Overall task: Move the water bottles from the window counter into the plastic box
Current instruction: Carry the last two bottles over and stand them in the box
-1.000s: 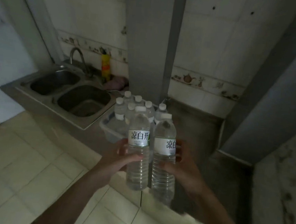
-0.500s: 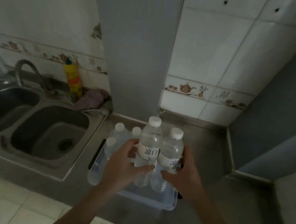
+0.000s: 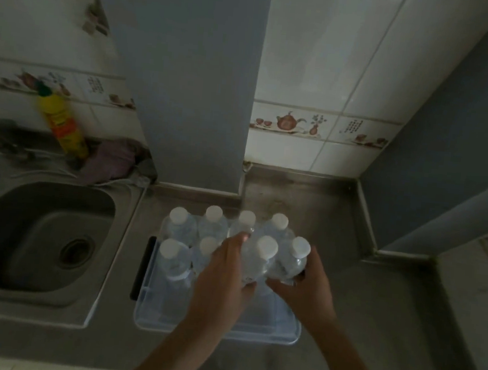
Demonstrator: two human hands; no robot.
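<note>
While each hand's grip holds a bottle, the box [image 3: 146, 318] sits on steel counter [image 3: 359, 300].

My left hand [image 3: 225, 275] hides most of its bottle [image 3: 259, 264]. The sink [image 3: 37, 242] runs off the left edge, the yellow bottle [image 3: 63, 125] is blurred, and labels are unreadable.

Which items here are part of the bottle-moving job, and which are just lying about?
Job: left hand and right hand, each gripping a water bottle; six bottles already in the plastic box.
Lying about: sink, yellow bottle, crumpled cloth.
</note>
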